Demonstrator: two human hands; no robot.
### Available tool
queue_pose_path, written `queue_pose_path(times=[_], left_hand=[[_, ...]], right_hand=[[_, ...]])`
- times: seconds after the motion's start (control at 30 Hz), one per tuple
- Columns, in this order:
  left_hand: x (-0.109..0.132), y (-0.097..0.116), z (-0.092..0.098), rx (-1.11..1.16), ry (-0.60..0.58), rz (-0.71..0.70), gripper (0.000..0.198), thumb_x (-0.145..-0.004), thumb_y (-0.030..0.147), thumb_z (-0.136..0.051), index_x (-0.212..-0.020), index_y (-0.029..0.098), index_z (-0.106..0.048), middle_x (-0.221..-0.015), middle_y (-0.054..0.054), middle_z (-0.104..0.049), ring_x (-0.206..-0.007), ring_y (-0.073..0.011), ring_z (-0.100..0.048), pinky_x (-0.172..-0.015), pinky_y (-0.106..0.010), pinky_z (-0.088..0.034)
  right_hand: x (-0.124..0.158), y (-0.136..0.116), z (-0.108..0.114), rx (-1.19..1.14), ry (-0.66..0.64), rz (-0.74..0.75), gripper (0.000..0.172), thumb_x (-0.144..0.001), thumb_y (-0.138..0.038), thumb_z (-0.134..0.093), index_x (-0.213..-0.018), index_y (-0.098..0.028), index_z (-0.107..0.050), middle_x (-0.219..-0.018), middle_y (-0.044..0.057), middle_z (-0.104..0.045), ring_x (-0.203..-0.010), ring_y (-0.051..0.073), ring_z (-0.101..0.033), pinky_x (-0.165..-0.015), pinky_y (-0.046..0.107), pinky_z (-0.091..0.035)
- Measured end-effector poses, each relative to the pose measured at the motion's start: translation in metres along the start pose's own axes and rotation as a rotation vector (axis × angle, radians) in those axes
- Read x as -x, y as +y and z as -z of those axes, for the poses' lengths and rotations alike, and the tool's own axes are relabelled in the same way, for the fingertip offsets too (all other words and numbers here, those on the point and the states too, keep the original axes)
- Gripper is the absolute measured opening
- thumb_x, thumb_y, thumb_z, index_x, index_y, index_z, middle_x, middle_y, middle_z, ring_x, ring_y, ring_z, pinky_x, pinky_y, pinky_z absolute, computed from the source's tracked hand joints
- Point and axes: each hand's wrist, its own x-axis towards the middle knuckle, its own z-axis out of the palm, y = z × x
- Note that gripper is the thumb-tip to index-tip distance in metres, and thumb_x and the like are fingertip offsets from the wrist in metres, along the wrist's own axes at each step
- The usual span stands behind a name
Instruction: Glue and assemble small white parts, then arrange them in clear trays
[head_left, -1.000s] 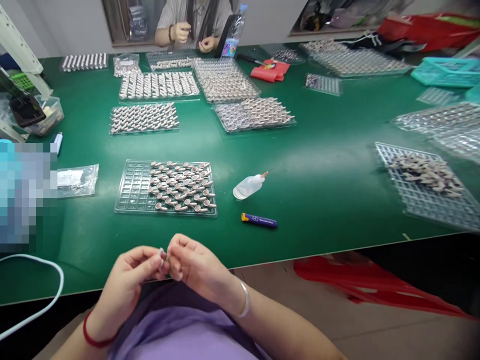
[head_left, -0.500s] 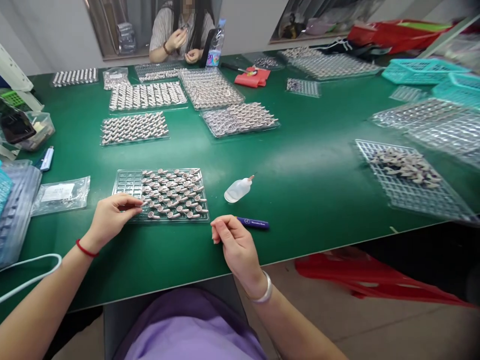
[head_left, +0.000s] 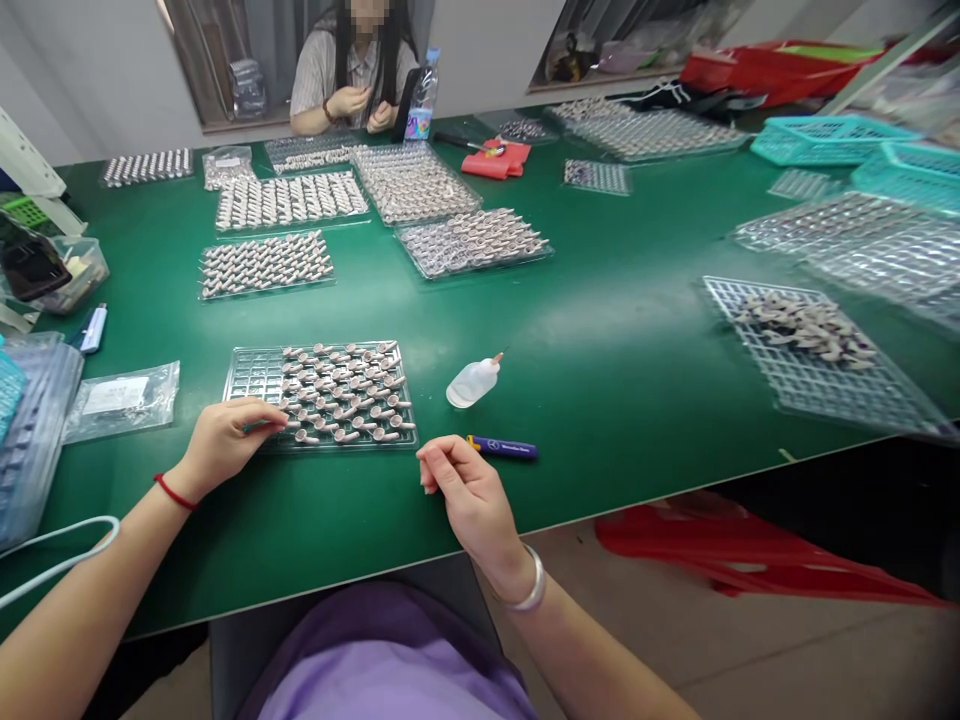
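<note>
Clear tray (just one) meets left hand, grip pinched together; right hand, grip curled closed, lies by one lighter.

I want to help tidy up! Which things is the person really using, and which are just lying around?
In use: left hand at the near tray of small parts; right hand resting on the table beside it.
Lying about: squeeze bottle, blue stick, plastic bag, filled trays farther off, teal baskets, white cable.

Long green table, soft glare; white wall behind; dark window opening; beige floor.
</note>
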Motion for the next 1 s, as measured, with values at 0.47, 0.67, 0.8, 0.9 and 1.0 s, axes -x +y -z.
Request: queue_pose_path(times=[0.47,0.67,0.8,0.9,1.0], left_hand=[[0.003,0.000,-0.002,-0.084,0.002,-0.004,0.014,-0.083,0.034,-0.062,-0.082,0.024,-0.072,-0.082,-0.002,-0.076,-0.079,-0.0192,-0.068,-0.075,-0.031,-0.052],[0.008,0.002,0.004,-0.055,0.015,-0.013,0.016,-0.084,0.035,-0.063,-0.088,0.022,-0.070,-0.088,-0.003,-0.076,-0.083,-0.0192,-0.069,-0.078,-0.031,-0.053],[0.022,0.001,0.018,-0.209,0.179,0.087,0.024,-0.087,0.042,-0.061,-0.099,0.022,-0.068,-0.099,-0.006,-0.074,-0.095,-0.0229,-0.067,-0.087,-0.035,-0.052],[0.037,-0.002,0.025,-0.382,0.225,0.157,0.037,-0.088,0.045,-0.060,-0.114,0.019,-0.063,-0.114,-0.011,-0.069,-0.108,-0.0286,-0.063,-0.097,-0.043,-0.046],[0.047,-0.002,0.021,-0.438,0.201,0.108,0.037,-0.087,0.042,-0.062,-0.114,0.017,-0.063,-0.119,-0.014,-0.066,-0.110,-0.0306,-0.060,-0.097,-0.046,-0.045]], right_hand=[[0.000,-0.001,-0.001,0.018,0.001,0.006,0.026,-0.092,-0.046,-0.057,-0.084,-0.021,-0.061,-0.063,-0.002,-0.055,-0.057,0.013,-0.052,-0.053,0.025,-0.045],[0.004,0.001,0.001,0.116,0.108,0.151,0.015,-0.096,-0.030,-0.050,-0.106,-0.023,-0.059,-0.090,0.003,-0.064,-0.068,0.015,-0.058,-0.066,0.031,-0.052],[0.002,-0.001,0.007,0.485,0.081,0.314,0.024,-0.096,-0.028,-0.050,-0.118,-0.023,-0.056,-0.113,0.010,-0.063,-0.104,0.025,-0.061,-0.091,0.044,-0.051],[-0.004,-0.001,0.009,0.690,-0.013,0.308,0.045,-0.094,-0.032,-0.053,-0.137,-0.022,-0.042,-0.134,0.015,-0.052,-0.124,0.030,-0.050,-0.102,0.052,-0.046],[-0.009,0.001,0.006,0.783,-0.089,0.270,0.055,-0.095,-0.036,-0.052,-0.143,-0.020,-0.032,-0.140,0.017,-0.048,-0.131,0.032,-0.045,-0.107,0.055,-0.042]])
